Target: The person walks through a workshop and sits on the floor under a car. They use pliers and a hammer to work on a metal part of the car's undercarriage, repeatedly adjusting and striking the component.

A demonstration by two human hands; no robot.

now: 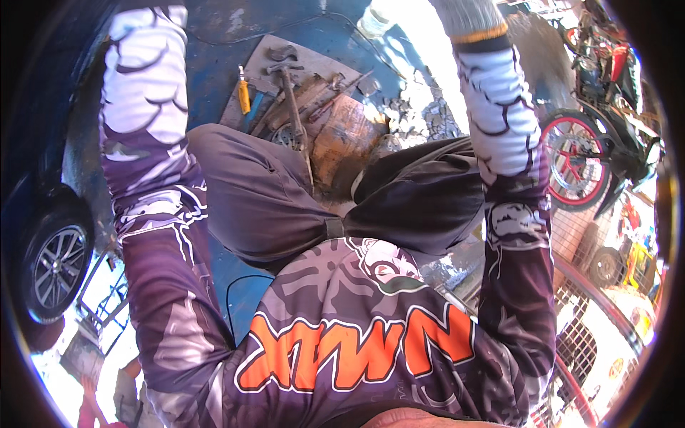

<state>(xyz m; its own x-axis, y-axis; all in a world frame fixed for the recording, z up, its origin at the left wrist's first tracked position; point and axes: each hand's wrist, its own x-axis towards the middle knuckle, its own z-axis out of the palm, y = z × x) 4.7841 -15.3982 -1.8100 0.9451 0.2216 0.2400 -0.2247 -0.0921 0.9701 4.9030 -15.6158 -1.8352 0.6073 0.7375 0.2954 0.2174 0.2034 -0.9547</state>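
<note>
Since top edge crops gloved right hand [472, 17], hides left hand, can't tell grips; hammer [291, 96] lies upper centre, likely for reach.

With the person's lap [334, 228] as the clock's centre, a hammer [292, 110] is lying partly over a board [315, 63] at 11, a block [346, 132] is sitting at 12, fragments [421, 107] are lying at 1, a motorcycle wheel [574, 158] is standing between 2 and 3, and a car wheel [61, 271] between 8 and 9.
</note>
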